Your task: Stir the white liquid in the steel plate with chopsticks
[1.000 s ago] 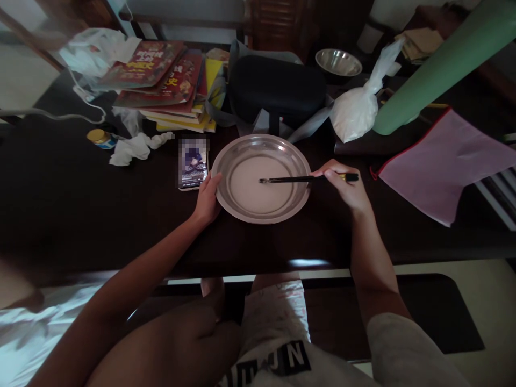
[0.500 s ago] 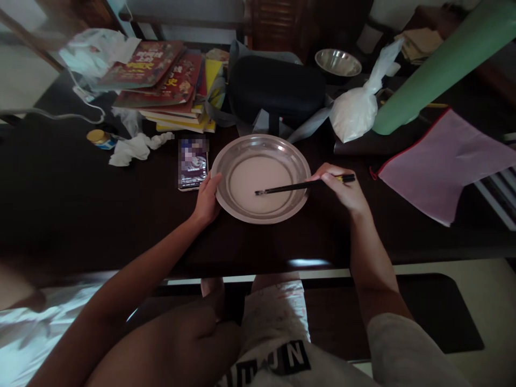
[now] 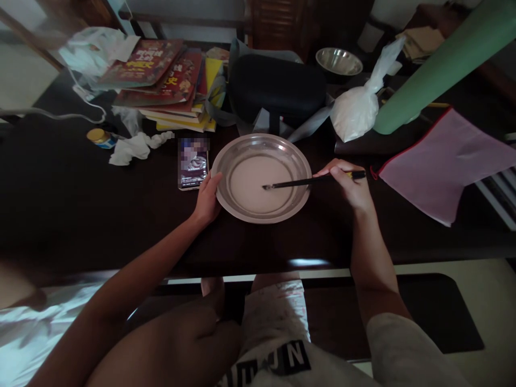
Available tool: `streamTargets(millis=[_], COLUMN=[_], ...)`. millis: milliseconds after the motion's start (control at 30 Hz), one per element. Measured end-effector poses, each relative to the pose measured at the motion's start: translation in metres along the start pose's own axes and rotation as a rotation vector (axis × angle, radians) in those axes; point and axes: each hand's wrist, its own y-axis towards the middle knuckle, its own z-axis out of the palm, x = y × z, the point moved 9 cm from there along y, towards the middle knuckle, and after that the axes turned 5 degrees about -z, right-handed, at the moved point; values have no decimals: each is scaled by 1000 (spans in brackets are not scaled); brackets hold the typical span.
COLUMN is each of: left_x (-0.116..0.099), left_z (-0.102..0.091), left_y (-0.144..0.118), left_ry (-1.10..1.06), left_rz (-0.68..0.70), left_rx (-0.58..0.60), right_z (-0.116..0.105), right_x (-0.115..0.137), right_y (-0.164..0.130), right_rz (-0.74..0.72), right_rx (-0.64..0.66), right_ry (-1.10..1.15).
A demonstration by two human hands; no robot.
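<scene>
A wide metal bowl (image 3: pixel 261 216) sits on the dark table, holding a pale, milky liquid (image 3: pixel 250 180). My left hand (image 3: pixel 208 199) grips the bowl's left rim, thumb over the edge and fingers hidden beneath. Black chopsticks (image 3: pixel 298 183) are pinched in my right hand (image 3: pixel 347 183), just right of the bowl; they lie close together, so I cannot tell their number. Their tips dip into the liquid near the middle. Beside my left hand lies a phone (image 3: pixel 193 166) with its screen lit.
Behind the bowl stands a black case (image 3: pixel 278 83), with stacked books (image 3: pixel 161 80) to its left. A tied bag of white powder (image 3: pixel 355 113), a green cylinder (image 3: pixel 439 70) and a pink pouch (image 3: pixel 435 161) are at right. Crumpled tissue (image 3: pixel 135 149) and a small jar (image 3: pixel 100 138) lie left.
My right hand has moved a little to the right, drawing the chopstick tips right and slightly away from me through the liquid. My left hand and the bowl have stayed put.
</scene>
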Motion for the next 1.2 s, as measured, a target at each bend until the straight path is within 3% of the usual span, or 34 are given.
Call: streamTargets(millis=[167,333,500,633,800,967,1133,1200], left_x=[2,3,2,1,1,2,2,1], left_z=[-2,-4,-3,-2,-3,-2,-2,-2], left_y=[1,2,3,3,3,3,2,2], left_ry=[10,10,5,-6,-2,-7,-5,-2], left_rz=[-5,-9,9,29,28,11,6,8], left_rx=[1,6,21,35,22,32,22,20], right_z=[9,-1,10,-2,11,-2,10,7], right_x=[1,0,-1,0,-3,-3,0,-1], right_y=[-1,0,0,1,0,0,-1,-1], right_rz=[1,-8,-14,-24,-15,-5,-5,-3], right_rx=[110,-4,113,-21,114,-11,113,86], right_ry=[-28,-14,-22,-4,-10,-15,-13,-30])
